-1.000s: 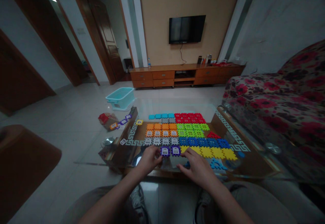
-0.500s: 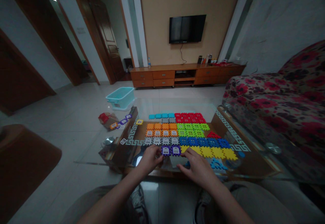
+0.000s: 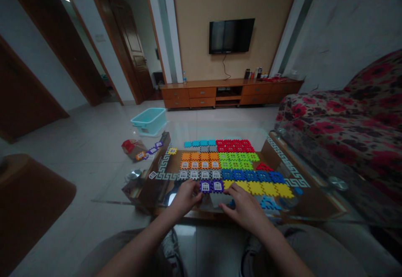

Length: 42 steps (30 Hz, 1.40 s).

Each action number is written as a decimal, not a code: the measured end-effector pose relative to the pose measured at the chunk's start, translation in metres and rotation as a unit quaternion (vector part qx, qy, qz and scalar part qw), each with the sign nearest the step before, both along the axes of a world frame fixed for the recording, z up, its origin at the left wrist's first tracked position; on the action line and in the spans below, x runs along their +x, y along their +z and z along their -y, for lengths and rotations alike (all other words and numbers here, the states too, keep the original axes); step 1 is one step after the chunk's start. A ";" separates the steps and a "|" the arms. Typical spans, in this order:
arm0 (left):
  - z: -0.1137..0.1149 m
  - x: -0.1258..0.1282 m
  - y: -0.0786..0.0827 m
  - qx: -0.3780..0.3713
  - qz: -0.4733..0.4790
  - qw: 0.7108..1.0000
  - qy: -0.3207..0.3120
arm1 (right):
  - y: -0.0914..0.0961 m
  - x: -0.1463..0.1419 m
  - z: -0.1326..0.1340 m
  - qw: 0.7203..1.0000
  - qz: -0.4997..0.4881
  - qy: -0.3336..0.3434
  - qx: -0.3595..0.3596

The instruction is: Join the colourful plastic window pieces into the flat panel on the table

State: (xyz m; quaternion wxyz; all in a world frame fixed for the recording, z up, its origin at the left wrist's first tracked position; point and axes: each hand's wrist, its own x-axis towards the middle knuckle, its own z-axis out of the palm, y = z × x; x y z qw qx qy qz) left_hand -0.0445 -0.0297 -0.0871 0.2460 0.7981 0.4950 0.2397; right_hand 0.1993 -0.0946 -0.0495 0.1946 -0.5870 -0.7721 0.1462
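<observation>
A mat of interlocking plastic tiles lies on the glass table (image 3: pixel 301 180): red tiles (image 3: pixel 234 145), green tiles (image 3: pixel 237 160), orange tiles (image 3: pixel 199 160), blue tiles (image 3: pixel 251 175), yellow tiles (image 3: pixel 264 189), grey window tiles (image 3: pixel 197 174). Two purple window tiles (image 3: pixel 211 185) sit at the near edge. My left hand (image 3: pixel 185 197) has its fingers curled against the left purple tile. My right hand (image 3: pixel 246 208) rests palm down beside the right purple tile, fingers bent onto the yellow row. A pale tile (image 3: pixel 220 198) lies between my hands.
Loose tiles (image 3: pixel 150 150) and a red bag (image 3: pixel 130 146) lie at the table's left. A teal bin (image 3: pixel 149 121) stands on the floor. A flowered sofa (image 3: pixel 345 118) fills the right; a wooden TV cabinet (image 3: pixel 230 93) lines the far wall. A light blue tile (image 3: pixel 270 203) lies near my right hand.
</observation>
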 end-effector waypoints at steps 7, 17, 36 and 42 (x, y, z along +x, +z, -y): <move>-0.001 0.000 -0.003 0.001 0.004 1.000 0.011 | 0.003 -0.001 0.000 1.000 -0.004 0.002 0.004; 0.000 0.000 0.002 0.002 -0.004 1.000 0.011 | 0.004 -0.001 0.000 1.000 -0.003 -0.001 0.003; 0.000 -0.001 -0.002 0.014 0.005 1.000 0.007 | 0.003 -0.001 0.001 1.000 0.002 -0.004 0.002; 0.000 0.000 -0.001 0.009 0.003 1.000 0.010 | 0.003 -0.001 0.001 1.000 0.004 -0.006 -0.006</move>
